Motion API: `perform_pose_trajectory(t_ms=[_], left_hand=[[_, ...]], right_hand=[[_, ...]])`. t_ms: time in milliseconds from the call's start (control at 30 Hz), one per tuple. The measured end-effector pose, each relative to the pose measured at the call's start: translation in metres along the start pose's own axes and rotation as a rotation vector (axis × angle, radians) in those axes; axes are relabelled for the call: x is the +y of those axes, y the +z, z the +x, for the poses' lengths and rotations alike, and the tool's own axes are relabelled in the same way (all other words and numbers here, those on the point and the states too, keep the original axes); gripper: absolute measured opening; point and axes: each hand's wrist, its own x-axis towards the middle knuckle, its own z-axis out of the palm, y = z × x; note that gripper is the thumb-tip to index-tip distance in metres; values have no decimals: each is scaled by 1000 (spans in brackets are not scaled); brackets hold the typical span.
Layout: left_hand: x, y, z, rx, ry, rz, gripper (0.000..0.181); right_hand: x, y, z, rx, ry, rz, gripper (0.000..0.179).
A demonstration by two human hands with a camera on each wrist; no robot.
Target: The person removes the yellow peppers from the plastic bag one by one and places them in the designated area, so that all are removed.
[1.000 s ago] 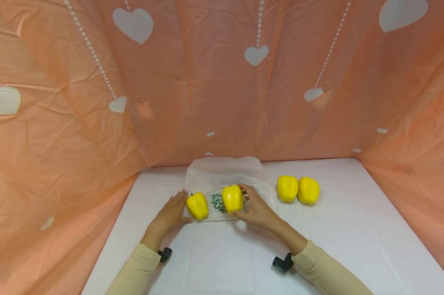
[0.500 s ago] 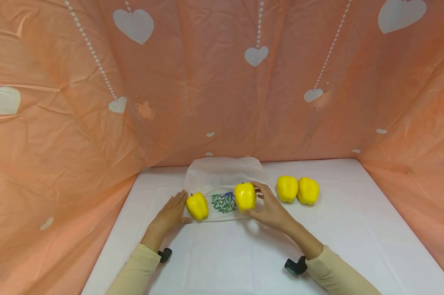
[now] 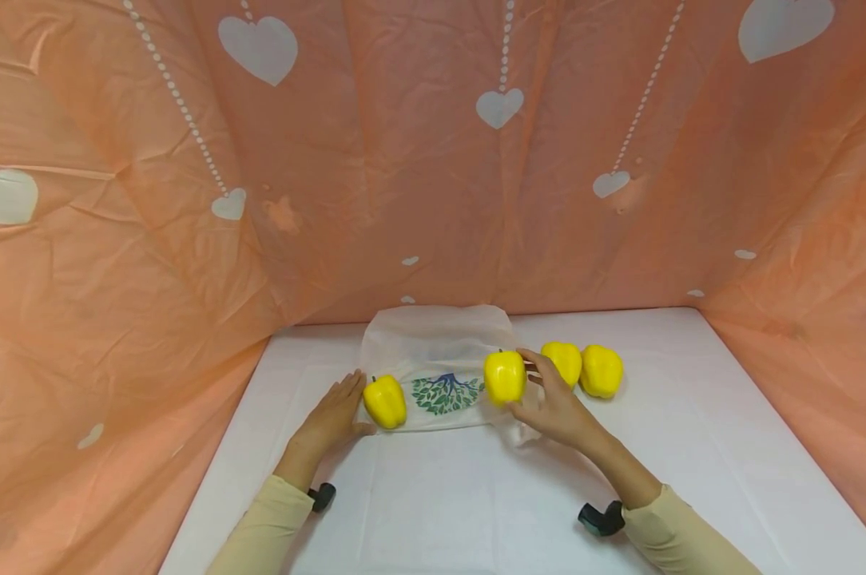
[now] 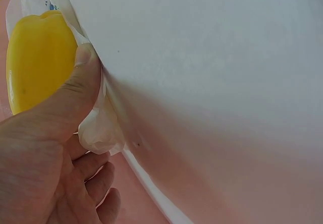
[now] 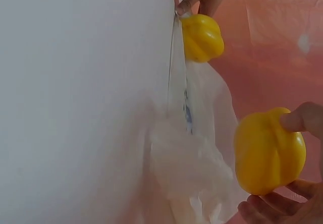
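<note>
My right hand (image 3: 558, 411) grips a yellow bell pepper (image 3: 505, 378) between thumb and fingers, above the right part of a thin whitish plastic bag (image 3: 436, 339). The right wrist view shows the same pepper (image 5: 267, 153) with its thumb on one side and fingertips on the other. A second yellow bell pepper (image 3: 385, 402) lies on the bag's left side. Beside it, my left hand (image 3: 335, 411) rests along the bag's left edge, its fingers straight in the head view. In the left wrist view the thumb (image 4: 83, 75) touches the bag's edge near that pepper (image 4: 40, 57).
Two more yellow bell peppers, one (image 3: 564, 361) partly behind my right hand and one (image 3: 601, 371) beside it, stand right of the bag. The bag bears a green-and-blue tree print (image 3: 447, 395). Orange sheeting (image 3: 433, 184) with hearts surrounds the white table (image 3: 433, 495).
My right hand has moved right with its pepper, from the bag's middle toward its right side, uncovering the tree print. The left hand and the other peppers have stayed in place.
</note>
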Motion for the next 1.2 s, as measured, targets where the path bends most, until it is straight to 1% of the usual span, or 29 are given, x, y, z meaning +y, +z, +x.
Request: perform_pose_trajectory(t_ms=[200,400,500,600,900,1100,1200], left_hand=[[-1,0,0,0,4,9,99],[-1,0,1,-2,-7,17,99],[0,0,1,-7,-17,16,99],[0,0,1,-6,-12,19,99],[-2,2,4,-12,-7,22,101],[-2,2,5,-11,-6,29,99],[-1,2,4,-12,-10,29,99]], right_hand=[[5,-12,-6,25,18,-7,88],[9,-24,-9,57,-2,15,87],[11,-29,-11,73,-14,9,87],[11,-35,-13,93,-16,5,89],[15,-56,-22,114,24,-32,91],[20,-70,-28,146,-4,-77,90],[21,-78,-30,152,-5,-111,89]])
